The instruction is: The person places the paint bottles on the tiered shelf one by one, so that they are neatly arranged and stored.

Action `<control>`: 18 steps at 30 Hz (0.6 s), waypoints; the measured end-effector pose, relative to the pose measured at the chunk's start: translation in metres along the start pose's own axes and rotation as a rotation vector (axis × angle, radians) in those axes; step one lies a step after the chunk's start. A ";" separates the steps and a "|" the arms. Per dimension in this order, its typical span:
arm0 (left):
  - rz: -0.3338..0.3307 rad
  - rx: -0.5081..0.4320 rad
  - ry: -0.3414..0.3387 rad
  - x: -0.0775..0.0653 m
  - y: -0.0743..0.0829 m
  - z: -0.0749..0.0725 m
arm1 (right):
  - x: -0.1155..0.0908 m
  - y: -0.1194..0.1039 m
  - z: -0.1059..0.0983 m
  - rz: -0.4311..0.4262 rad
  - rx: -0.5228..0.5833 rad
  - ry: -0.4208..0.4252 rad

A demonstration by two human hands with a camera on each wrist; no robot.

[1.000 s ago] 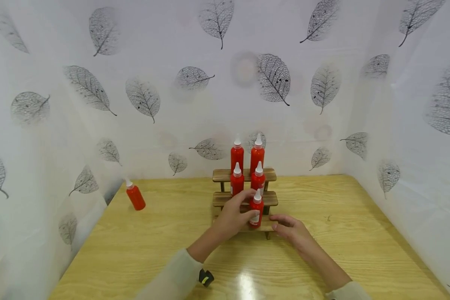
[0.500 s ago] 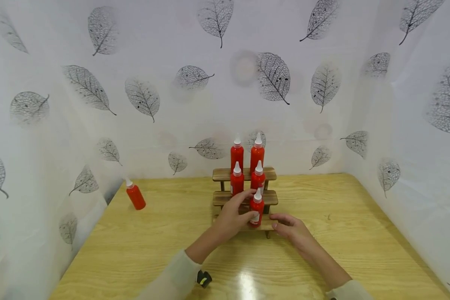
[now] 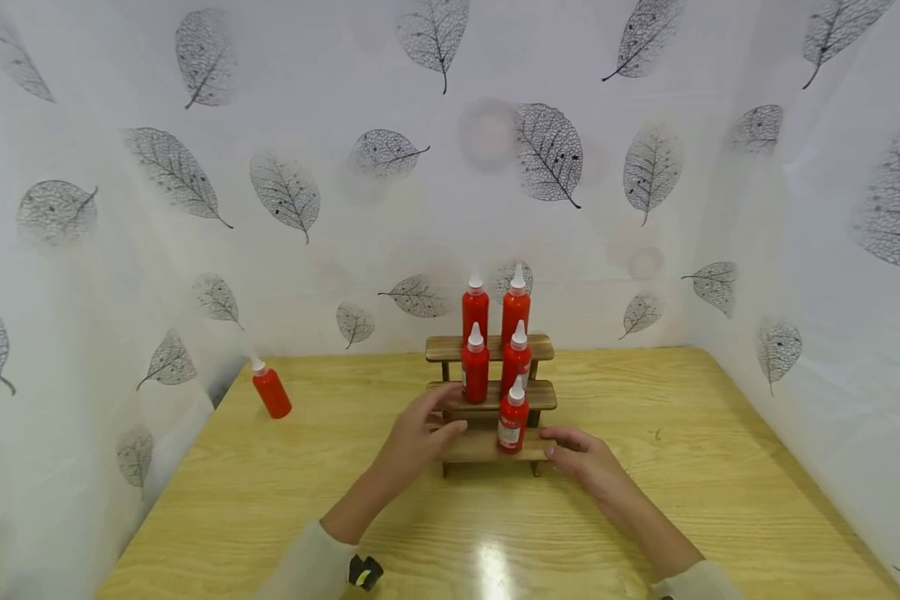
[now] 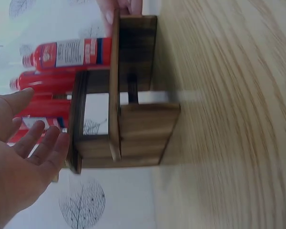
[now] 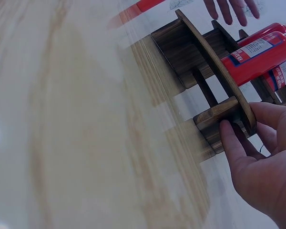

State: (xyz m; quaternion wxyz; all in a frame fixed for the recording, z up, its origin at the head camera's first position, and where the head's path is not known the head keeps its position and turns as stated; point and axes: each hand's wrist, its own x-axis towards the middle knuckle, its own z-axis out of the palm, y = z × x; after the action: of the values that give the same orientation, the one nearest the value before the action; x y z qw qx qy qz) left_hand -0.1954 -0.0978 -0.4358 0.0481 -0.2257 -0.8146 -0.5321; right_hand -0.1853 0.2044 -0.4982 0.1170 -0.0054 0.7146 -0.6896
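A three-step wooden display rack holds red squeeze bottles with white pointed caps. One bottle stands alone on the bottom step, right of its middle. Two more, a left bottle and a right bottle, are on the middle step, and another pair stands on top. My left hand is beside the rack's left end, fingers spread and holding nothing; the left wrist view shows its bare palm. With thumb and fingers, my right hand pinches the right end of the bottom step.
Another red bottle stands apart at the far left of the wooden table. Leaf-printed white curtains enclose the back and both sides. Part of a black wrist device shows by the left sleeve.
My left hand has let go of the bottle on the bottom step and moved left, away from it. That bottle stays upright there. The right hand has kept its place on the rack.
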 end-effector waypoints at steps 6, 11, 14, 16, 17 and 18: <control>-0.038 0.052 0.091 -0.010 -0.016 -0.027 | -0.001 -0.001 0.000 0.001 -0.002 0.002; -0.085 0.088 0.145 -0.016 -0.030 -0.060 | -0.001 -0.001 -0.001 0.009 -0.017 -0.004; -0.134 0.115 0.192 -0.018 -0.040 -0.081 | -0.001 -0.001 -0.001 0.009 -0.014 -0.002; -0.171 0.135 0.224 -0.021 -0.046 -0.095 | -0.001 -0.001 -0.001 0.007 -0.011 0.003; -0.190 0.142 0.237 -0.022 -0.050 -0.101 | -0.001 -0.001 -0.001 0.006 -0.009 0.004; -0.206 0.151 0.247 -0.023 -0.053 -0.107 | -0.001 -0.001 -0.001 0.007 -0.006 0.007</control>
State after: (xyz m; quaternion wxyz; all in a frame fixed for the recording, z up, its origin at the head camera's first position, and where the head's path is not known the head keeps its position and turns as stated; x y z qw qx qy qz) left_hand -0.2145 -0.2176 -0.4419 0.1099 -0.0698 -0.8591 -0.4950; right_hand -0.1849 0.2054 -0.4971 0.1170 -0.0010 0.7170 -0.6872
